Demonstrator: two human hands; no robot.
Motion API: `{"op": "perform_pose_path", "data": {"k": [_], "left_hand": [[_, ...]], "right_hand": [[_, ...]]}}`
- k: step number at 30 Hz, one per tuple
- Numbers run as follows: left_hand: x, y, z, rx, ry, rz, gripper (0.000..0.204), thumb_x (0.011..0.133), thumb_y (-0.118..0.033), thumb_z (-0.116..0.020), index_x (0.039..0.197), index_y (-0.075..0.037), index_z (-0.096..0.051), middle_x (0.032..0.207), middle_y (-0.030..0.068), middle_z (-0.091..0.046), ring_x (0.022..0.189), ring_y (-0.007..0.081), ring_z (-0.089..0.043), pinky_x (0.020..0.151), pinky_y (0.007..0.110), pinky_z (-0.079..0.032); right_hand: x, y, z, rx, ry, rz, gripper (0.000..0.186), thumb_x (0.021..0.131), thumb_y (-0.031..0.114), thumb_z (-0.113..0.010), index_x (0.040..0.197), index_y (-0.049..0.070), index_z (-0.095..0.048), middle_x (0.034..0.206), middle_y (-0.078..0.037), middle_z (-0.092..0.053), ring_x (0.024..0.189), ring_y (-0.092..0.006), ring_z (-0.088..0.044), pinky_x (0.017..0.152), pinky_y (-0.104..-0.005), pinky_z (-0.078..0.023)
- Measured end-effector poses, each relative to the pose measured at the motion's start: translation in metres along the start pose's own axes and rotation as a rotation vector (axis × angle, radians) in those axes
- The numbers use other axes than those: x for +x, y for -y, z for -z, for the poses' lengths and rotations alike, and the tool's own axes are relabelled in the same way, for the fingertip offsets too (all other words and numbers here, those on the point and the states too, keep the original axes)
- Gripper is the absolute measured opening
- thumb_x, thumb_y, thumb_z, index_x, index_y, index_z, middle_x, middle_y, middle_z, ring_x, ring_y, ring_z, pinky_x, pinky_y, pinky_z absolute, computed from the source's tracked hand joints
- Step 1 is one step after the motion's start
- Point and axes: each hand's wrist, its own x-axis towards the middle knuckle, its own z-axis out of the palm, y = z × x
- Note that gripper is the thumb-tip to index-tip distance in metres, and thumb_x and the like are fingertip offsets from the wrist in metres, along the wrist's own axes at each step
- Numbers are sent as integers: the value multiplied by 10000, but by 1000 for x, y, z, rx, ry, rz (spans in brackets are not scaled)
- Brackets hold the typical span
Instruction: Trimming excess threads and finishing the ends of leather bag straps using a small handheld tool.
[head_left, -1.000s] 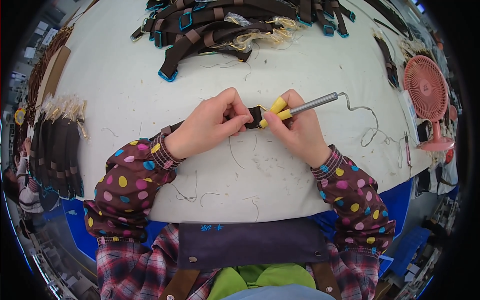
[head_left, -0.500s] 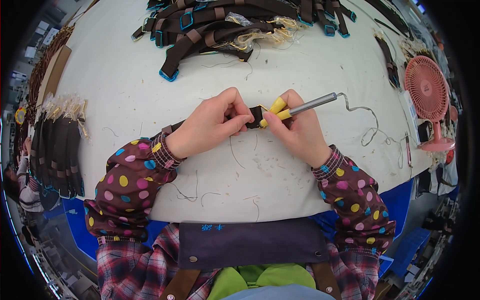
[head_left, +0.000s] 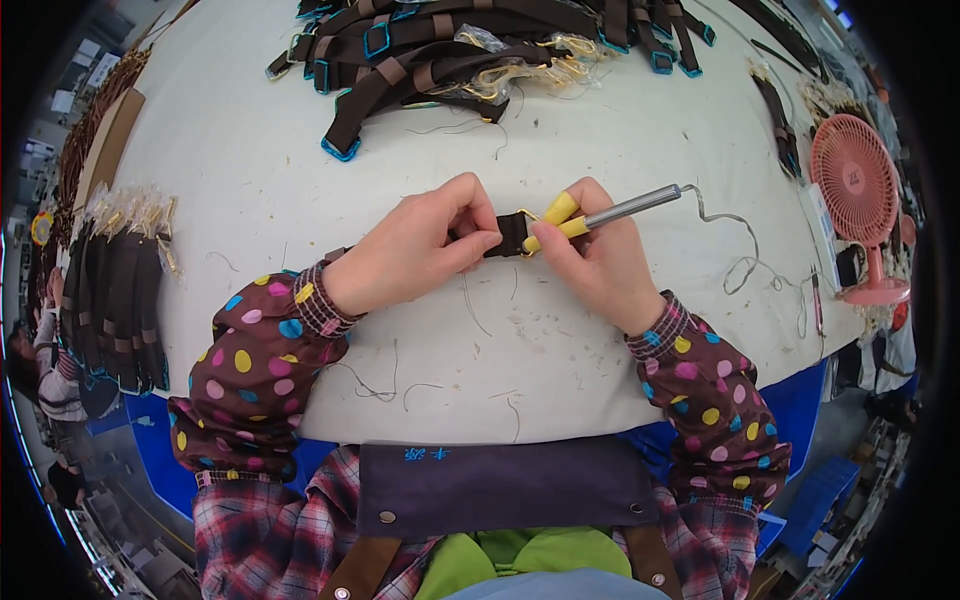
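Observation:
My left hand is closed, thumb and forefinger pinched together, over a dark brown webbing strap. The strap runs beneath that hand and comes out on both sides. A gold-coloured metal ring sits at its right end. In my right hand is a corded pen-shaped tool with a grey metal handle and a yellow front part. A yellow cover appears on a right fingertip. The tool's tip is hidden near the strap's end, so contact cannot be told.
Brown straps with blue-edged buckles are heaped at the far side. More straps hang over the left edge. At right stand a pink fan and a thin pink tool. The grey cord trails rightward. Loose threads lie nearer me.
My left hand has shifted slightly left, and a little more of the strap's end shows. The right hand and its pen-shaped tool have moved slightly right.

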Motion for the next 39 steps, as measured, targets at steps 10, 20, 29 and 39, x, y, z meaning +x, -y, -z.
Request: {"op": "perform_pose_path", "data": {"k": [10,20,29,39], "left_hand": [[-3,3,3,405,-9,-163,119,846,-28,-644,912,-27,-545,859,66,-510,724,155,-542,673,278,-467],[-1,3,1,354,-50,-185,88,885,-39,-617,896,-16,-533,867,68,-514,726,155,-534,679,276,-465],[0,2,1,359,-53,-186,91,895,-48,-610,904,-14,-526,872,68,-518,737,159,-538,685,273,-465],[4,2,-2,123,-172,22,94,971,-123,-519,977,-37,-483,900,25,-552,733,68,-551,539,197,-480]], "right_hand": [[2,-6,-7,89,5,39,221,875,132,-671,891,27,-478,698,-29,-580,568,-50,-515,505,-215,-402],[1,-6,-7,48,4,35,232,878,147,-672,893,25,-475,690,-35,-588,557,-68,-538,502,-221,-411],[2,-5,-6,41,11,44,235,882,150,-669,896,24,-471,692,-44,-592,561,-75,-557,501,-222,-422],[11,0,-2,73,-67,21,211,890,128,-657,908,19,-478,711,-40,-598,578,-68,-568,520,-213,-445]]}}
